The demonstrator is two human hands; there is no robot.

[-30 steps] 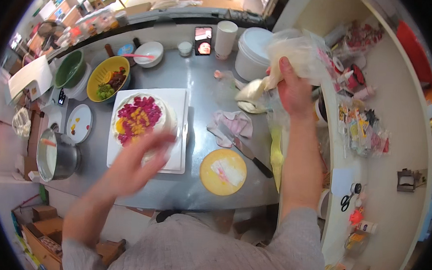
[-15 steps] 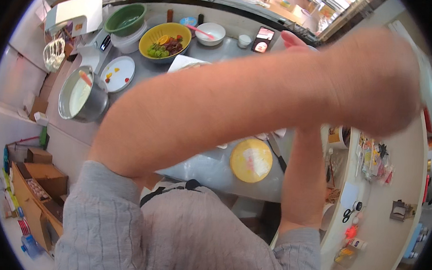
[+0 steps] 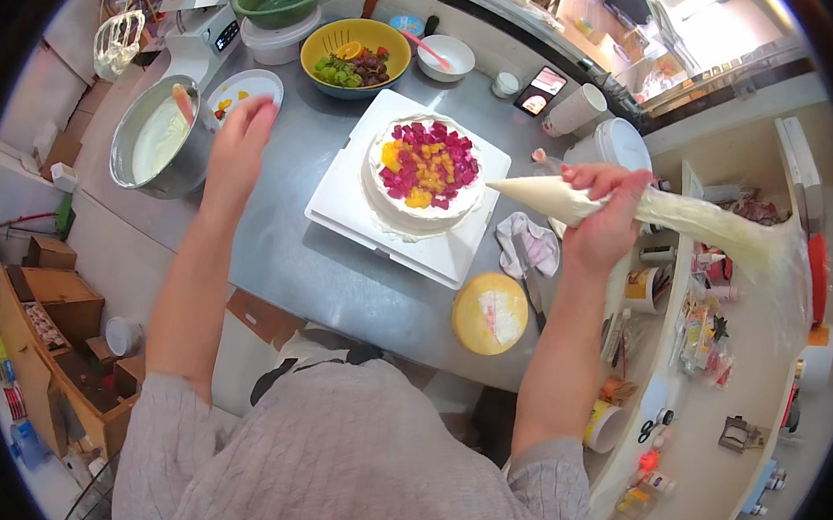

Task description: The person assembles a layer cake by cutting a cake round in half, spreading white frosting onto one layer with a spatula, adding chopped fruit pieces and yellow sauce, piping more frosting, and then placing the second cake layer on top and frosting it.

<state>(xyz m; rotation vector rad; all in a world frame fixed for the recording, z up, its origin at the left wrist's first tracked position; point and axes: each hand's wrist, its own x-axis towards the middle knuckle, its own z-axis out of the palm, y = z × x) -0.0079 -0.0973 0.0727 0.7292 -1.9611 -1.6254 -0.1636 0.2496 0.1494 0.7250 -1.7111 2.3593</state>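
Note:
My right hand (image 3: 608, 219) is wrapped round a clear piping bag (image 3: 540, 197) filled with pale cream. The bag's tip points left and lies close to the right side of a round white-frosted cake (image 3: 412, 210). Diced deep-pink and orange fruit (image 3: 432, 166) covers the cake's top. Under it is a square white board (image 3: 350, 184). My left hand (image 3: 237, 149) hangs in the air left of the board, before a white plate (image 3: 267, 87) with bits of fruit. Its fingers are stretched out and slightly blurred, with nothing seen in them.
A metal bowl of cream (image 3: 189, 165) stands at the left beside a stand mixer (image 3: 196, 46). Behind the cake are a yellow fruit bowl (image 3: 327, 81) and a white bowl (image 3: 459, 58). A round yellow board (image 3: 465, 325), a knife (image 3: 534, 291) and a cloth (image 3: 543, 253) lie front right.
My left arm, which crossed over to the right in front of the view, has swung back to the left. The cake and the piping bag in my right hand now show plainly.

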